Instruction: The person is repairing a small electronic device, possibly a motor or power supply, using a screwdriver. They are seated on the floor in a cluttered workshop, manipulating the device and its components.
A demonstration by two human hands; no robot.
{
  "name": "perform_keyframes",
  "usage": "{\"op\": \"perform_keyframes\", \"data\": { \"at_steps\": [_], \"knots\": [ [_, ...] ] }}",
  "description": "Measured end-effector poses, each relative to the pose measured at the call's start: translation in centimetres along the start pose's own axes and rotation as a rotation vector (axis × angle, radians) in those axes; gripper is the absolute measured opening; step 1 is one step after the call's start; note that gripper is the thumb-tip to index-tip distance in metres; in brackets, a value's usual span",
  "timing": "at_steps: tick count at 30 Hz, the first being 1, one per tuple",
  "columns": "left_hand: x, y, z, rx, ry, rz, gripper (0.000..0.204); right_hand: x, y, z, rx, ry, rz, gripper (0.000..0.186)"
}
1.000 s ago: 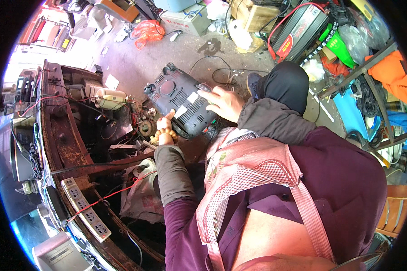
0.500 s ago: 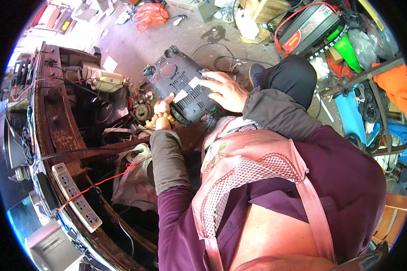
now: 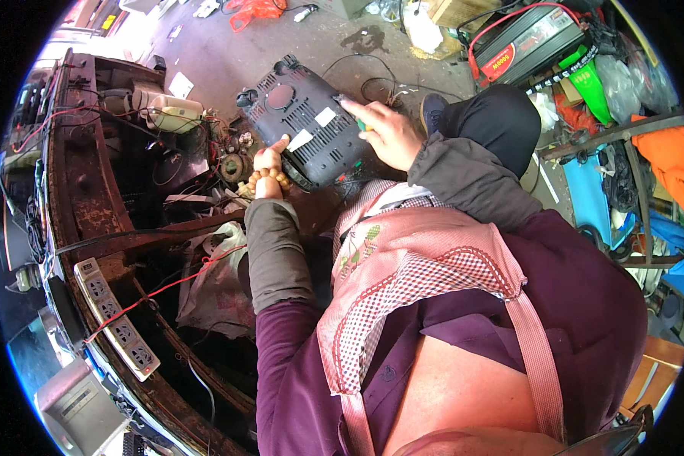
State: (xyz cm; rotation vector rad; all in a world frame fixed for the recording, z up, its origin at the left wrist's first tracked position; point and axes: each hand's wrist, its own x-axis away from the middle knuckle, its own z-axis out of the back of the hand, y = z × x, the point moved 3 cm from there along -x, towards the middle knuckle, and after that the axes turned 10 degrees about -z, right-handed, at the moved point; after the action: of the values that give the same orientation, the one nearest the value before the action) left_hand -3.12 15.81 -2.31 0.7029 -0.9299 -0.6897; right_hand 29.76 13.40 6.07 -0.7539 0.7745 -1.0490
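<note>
A black plastic appliance housing (image 3: 315,140) lies tilted before me with its vented underside up, a round reddish patch and two white labels on it. My left hand (image 3: 268,163), with a wooden bead bracelet at the wrist, grips its lower left edge, thumb on the underside. At the housing's right edge my right hand (image 3: 387,129) holds a green-handled tool (image 3: 363,124), index finger stretched forward along it. The tool's tip is too small to make out clearly. Loose metal parts and wires (image 3: 232,166) lie just left of the housing.
Left: a rusty bench frame (image 3: 91,175) with wires, a cream plastic unit (image 3: 173,114), a power strip (image 3: 114,319). Floor behind: cables (image 3: 365,76), red bag (image 3: 251,14). Right: bent knee (image 3: 494,121), grey inverter-like box (image 3: 528,47), metal rack (image 3: 608,135), orange cloth (image 3: 661,163), blue board (image 3: 589,197).
The whole scene, housing and hands included, has shifted upward in the picture as the view moved. Both hands stay on the housing's edges, the right fingers slightly repositioned.
</note>
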Motion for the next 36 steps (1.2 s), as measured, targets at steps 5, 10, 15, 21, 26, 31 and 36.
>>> {"op": "perform_keyframes", "data": {
  "at_steps": [5, 10, 15, 21, 26, 31, 36],
  "knots": [
    [0.9, 0.1, 0.7, -0.058, 0.08, 0.048, 0.058, -0.3, -0.7, -0.4, 0.233, 0.114, 0.197, 0.064],
    [0.6, 0.7, 0.0, -0.146, -0.025, -0.024, 0.078, -0.1, 0.5, -0.2, -0.04, 0.032, 0.094, 0.059],
    [-3.8, -4.5, 1.2, -0.091, 0.054, -0.09, 0.067, -0.1, -0.3, -1.0, 0.237, -0.083, -0.028, 0.058],
    [-2.8, -1.9, -0.6, 0.018, -0.086, 0.009, 0.074, 0.1, 0.8, 0.1, -0.038, -0.125, -0.031, 0.07],
    [-3.3, -2.6, -0.2, -0.028, -0.035, -0.02, 0.065, -0.3, -0.6, -0.3, 0.251, -0.031, -0.017, 0.057],
    [-6.6, -6.6, 0.6, 0.078, 0.04, -0.067, 0.055, 0.1, -0.6, -0.5, -0.094, -0.117, 0.13, 0.075],
    [-4.6, -4.4, 0.2, 0.098, -0.001, -0.046, 0.059, -0.1, -0.5, 0.2, 0.282, -0.065, -0.031, 0.065]
  ]
}}
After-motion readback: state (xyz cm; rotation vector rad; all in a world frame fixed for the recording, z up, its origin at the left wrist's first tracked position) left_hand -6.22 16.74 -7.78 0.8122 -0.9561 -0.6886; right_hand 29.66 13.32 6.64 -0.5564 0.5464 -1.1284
